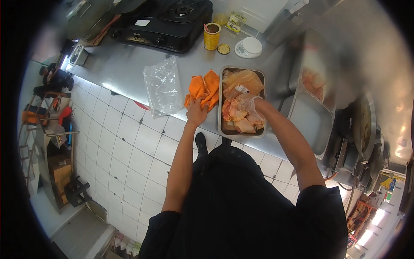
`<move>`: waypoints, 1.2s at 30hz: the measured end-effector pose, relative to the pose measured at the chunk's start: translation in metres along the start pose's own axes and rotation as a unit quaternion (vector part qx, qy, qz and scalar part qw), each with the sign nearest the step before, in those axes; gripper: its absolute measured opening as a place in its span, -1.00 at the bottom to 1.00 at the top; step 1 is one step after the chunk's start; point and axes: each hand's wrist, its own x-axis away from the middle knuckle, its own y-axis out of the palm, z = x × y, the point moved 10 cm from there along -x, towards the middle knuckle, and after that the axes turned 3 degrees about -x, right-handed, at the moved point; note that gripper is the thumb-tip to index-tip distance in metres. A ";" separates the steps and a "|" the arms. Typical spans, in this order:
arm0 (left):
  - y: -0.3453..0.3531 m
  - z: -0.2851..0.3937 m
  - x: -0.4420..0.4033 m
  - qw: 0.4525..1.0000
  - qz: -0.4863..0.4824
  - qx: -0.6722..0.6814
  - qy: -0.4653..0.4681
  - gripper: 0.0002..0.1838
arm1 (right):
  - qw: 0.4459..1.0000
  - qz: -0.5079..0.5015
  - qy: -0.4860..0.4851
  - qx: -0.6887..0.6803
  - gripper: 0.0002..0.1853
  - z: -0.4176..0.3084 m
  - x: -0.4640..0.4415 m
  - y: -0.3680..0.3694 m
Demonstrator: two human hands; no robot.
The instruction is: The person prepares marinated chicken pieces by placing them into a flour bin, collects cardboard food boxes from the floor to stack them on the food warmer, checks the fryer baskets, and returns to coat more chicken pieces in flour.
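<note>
My left hand (197, 112) is at the near end of a crumpled orange cloth (204, 87) on the steel counter, its fingers closed on the fabric. A thin clear plastic glove covers my right hand (251, 105), which reaches into a deep metal tray (221, 125). Raw chicken pieces (244, 125) lie in the tray, right under and beside that hand. Its fingertips are hard to make out through the glove and against the meat. Behind the chicken, in the same tray, is an orange-tinted plastic bag (243, 82) with a small white label.
A clear plastic bag (163, 86) lies left of the cloth, overhanging the counter edge. At the back stand a black gas stove (172, 26), a yellow tin (211, 39), its lid (223, 48) and a white kitchen scale (249, 47). Metal basins (311, 123) are on the right.
</note>
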 end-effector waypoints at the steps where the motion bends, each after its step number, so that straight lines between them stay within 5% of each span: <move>1: -0.001 0.000 0.000 1.000 -0.001 -0.002 -0.001 -0.54 | 1.000 -0.004 0.006 0.025 -0.63 -0.003 0.001 0.000; 7: 0.000 0.000 0.000 1.000 0.011 -0.012 0.000 -0.55 | 0.972 -0.027 0.018 0.233 -0.65 -0.032 0.004 0.000; 12: -0.010 0.013 0.003 0.999 0.039 -0.021 0.024 -0.54 | 0.996 0.037 0.001 0.077 -0.67 0.032 -0.064 0.015; 14: -0.009 0.012 0.001 0.998 0.043 -0.023 0.030 -0.54 | 0.985 0.028 -0.006 0.169 -0.67 0.021 -0.056 0.025; 16: -0.005 0.008 -0.001 0.999 0.031 -0.015 0.017 -0.55 | 0.910 -0.022 -0.023 0.414 -0.66 -0.039 -0.022 0.022; 21: 0.001 0.002 0.000 0.999 0.029 -0.020 0.021 -0.58 | 0.883 0.096 -0.010 0.460 -0.69 -0.003 -0.061 0.052; 25: 0.000 0.004 -0.004 0.998 0.045 -0.028 0.038 -0.58 | 0.969 0.179 0.098 0.136 -0.65 -0.008 -0.022 0.025; 28: 0.000 0.004 -0.003 1.000 -0.009 -0.012 -0.011 -0.58 | 0.968 0.208 0.038 0.135 -0.55 -0.027 0.018 0.005; 36: -0.001 0.025 -0.001 0.993 0.044 -0.103 0.030 -0.59 | 0.931 0.270 -0.048 -0.241 -0.57 0.004 0.095 -0.039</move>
